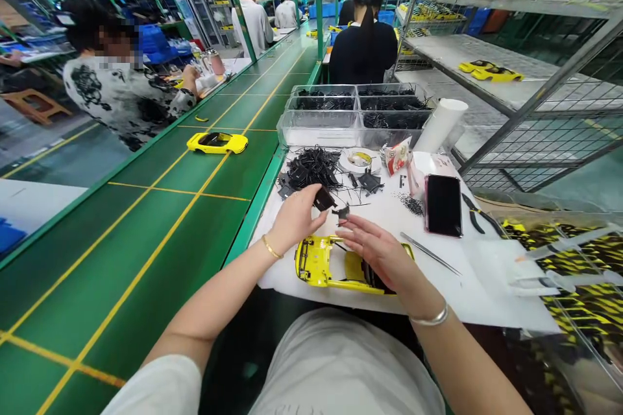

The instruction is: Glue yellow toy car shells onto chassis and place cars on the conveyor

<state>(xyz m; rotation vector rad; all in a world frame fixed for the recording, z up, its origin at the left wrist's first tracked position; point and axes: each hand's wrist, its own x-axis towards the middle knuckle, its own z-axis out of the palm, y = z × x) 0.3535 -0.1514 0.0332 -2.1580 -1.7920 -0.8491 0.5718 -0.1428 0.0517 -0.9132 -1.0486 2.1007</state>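
Observation:
My left hand [302, 213] pinches a small black plastic part [323, 198] above the white work surface. Close beside it, my right hand [377, 248] has its thumb and fingertips at a smaller dark piece [342, 213] with thin edges; its kind is too small to make out. Under both hands lies a yellow toy car body [318, 259], its hollow inside facing up and its right part covered by my right hand. Behind the left hand is a heap of black plastic parts [314, 168]. Tweezers [431, 253] lie right of the car body.
A clear divided bin [318, 120] of black parts stands behind. A phone [442, 205], pliers [474, 214], a tape roll [359, 159] and a white tube [445, 120] are around the table. At left, a green conveyor [160, 220] carries a yellow car [217, 142]. Co-workers sit beyond.

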